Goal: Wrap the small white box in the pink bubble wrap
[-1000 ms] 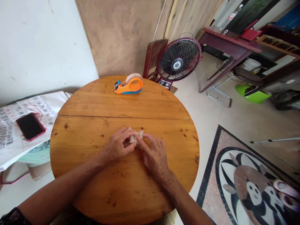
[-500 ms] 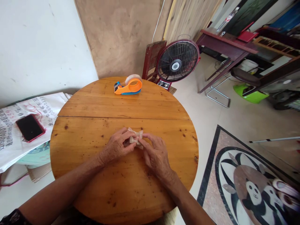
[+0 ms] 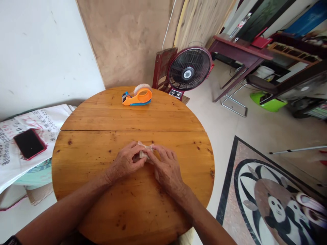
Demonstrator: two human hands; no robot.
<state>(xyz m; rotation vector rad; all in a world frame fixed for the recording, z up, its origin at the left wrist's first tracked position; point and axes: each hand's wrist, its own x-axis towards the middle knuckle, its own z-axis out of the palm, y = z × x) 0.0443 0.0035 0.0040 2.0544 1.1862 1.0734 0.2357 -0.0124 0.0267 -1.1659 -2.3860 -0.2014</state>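
A small crumpled, pale translucent piece (image 3: 143, 154), like plastic film or tape, is pinched between my two hands above the middle of the round wooden table (image 3: 102, 190). My left hand (image 3: 129, 157) grips its left side between thumb and fingers. On the other side, my right hand (image 3: 167, 166) presses it with thumb and index finger, covering much of it. Toward the table's far edge stands an orange and blue tape dispenser (image 3: 138, 95) with a roll of clear tape, out of both hands' reach at this moment.
A floor fan (image 3: 189, 69) stands by a wooden chair (image 3: 163, 66) behind the table. At left, a phone (image 3: 30, 144) lies on a white printed sack (image 3: 51, 119). A dark red table (image 3: 237, 51) and a stool (image 3: 260, 83) are at the back right.
My right fingers have closed in over the crumpled piece, covering more of it. The whole view has shifted slightly; the tape dispenser has not been touched.
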